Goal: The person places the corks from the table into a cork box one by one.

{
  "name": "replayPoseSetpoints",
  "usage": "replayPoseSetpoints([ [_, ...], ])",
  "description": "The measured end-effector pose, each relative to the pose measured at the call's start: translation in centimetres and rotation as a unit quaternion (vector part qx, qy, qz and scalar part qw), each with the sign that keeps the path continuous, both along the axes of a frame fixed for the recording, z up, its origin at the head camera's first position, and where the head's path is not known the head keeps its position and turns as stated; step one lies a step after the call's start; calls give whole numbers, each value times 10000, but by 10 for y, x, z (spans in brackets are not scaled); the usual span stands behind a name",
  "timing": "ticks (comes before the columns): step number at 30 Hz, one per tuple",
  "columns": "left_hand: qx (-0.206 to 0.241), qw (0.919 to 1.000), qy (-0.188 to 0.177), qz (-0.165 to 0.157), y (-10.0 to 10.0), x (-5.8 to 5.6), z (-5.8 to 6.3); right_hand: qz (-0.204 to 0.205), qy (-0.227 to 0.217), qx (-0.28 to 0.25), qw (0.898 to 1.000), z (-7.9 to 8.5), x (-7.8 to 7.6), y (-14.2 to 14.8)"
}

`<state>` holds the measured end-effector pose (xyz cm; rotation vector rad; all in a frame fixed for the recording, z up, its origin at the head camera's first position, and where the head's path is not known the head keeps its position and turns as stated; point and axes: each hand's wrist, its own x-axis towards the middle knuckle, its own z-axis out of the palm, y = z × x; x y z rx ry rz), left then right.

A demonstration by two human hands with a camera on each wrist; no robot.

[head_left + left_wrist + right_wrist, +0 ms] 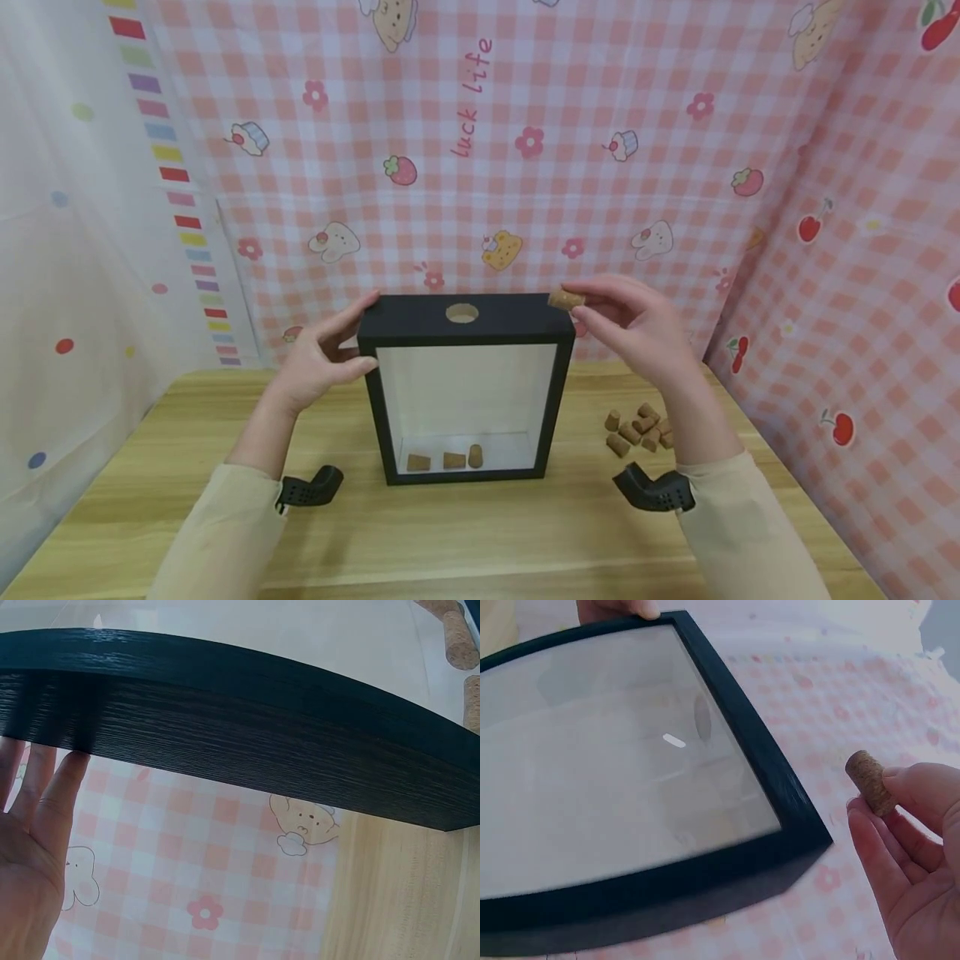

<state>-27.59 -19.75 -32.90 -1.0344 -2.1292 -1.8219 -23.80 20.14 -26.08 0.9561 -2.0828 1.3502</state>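
A black box frame point(465, 329) with a clear front and a round hole point(462, 313) in its top stands upright on the table. My left hand point(318, 354) grips its upper left corner, thumb at the front edge and fingers toward the back. In the left wrist view, the fingertips of the left hand point(37, 832) meet the far edge of the dark side wall point(247, 735). Between thumb and fingers, my right hand point(630, 321) pinches a cork point(871, 784), held beside the top right corner. Three corks, one being a cork point(454, 460), rest on the box's floor.
Right of the box, several loose corks point(630, 432) lie in a pile on the wooden table point(480, 542), near the right forearm. A pink checked cloth point(570, 183) hangs behind the box. Black wrist mounts point(311, 487) sit on both sleeves.
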Motion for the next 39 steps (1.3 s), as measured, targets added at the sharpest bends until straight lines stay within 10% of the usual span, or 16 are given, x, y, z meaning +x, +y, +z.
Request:
replayPoseSetpoints([
  [15, -52, 10000, -83, 12, 0, 0, 0, 675, 103, 1008, 9926, 15, -16, -49],
  [39, -47, 10000, -73, 35, 0, 0, 0, 241, -688, 2044, 9762, 32, -42, -86],
])
